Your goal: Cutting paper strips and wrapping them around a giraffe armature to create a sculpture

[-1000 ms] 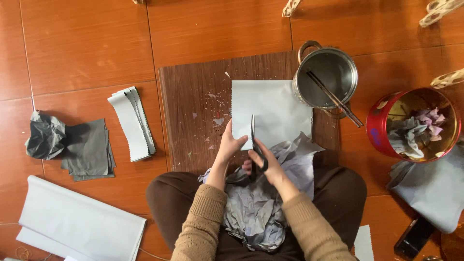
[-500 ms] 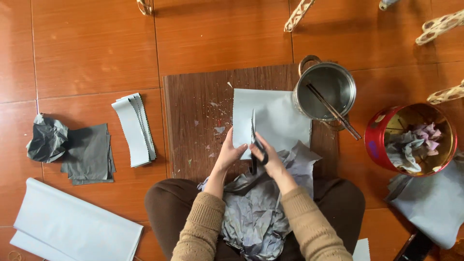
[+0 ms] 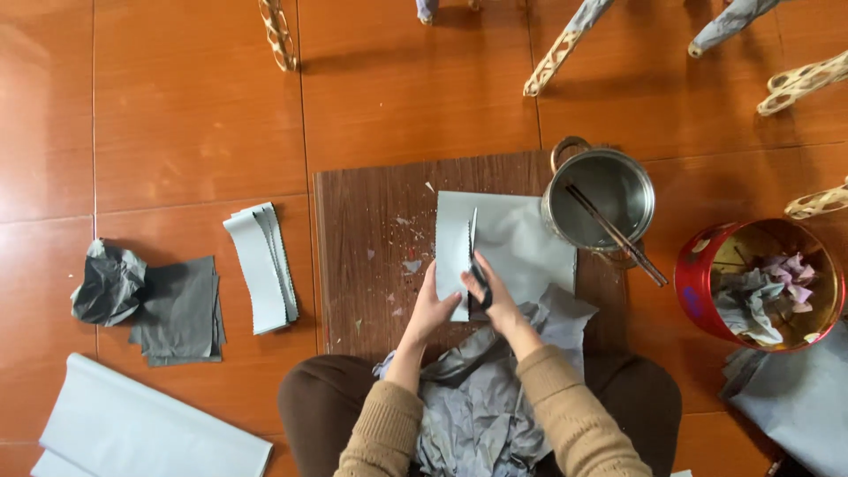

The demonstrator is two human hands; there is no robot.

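A pale grey sheet (image 3: pixel 521 243) lies on a dark wooden board (image 3: pixel 371 238) in front of my knees. My right hand (image 3: pixel 502 305) grips black-handled scissors (image 3: pixel 474 265), whose blades point away from me into the sheet's near edge. My left hand (image 3: pixel 431 309) holds the strip of the sheet left of the cut. Crumpled grey offcuts (image 3: pixel 481 406) fill my lap.
A steel pot (image 3: pixel 601 199) with a stick in it stands on the board's right corner. A red tin (image 3: pixel 760 283) of scraps sits at right. On the floor at left lie cut strips (image 3: pixel 261 265), dark grey squares (image 3: pixel 177 309) and a large pale sheet (image 3: pixel 141 433). Chair legs (image 3: pixel 556 53) stand beyond.
The view has tilted so everything sits lower in frame. My hands stay on the sheet and scissors, with the blades a little further into the paper.
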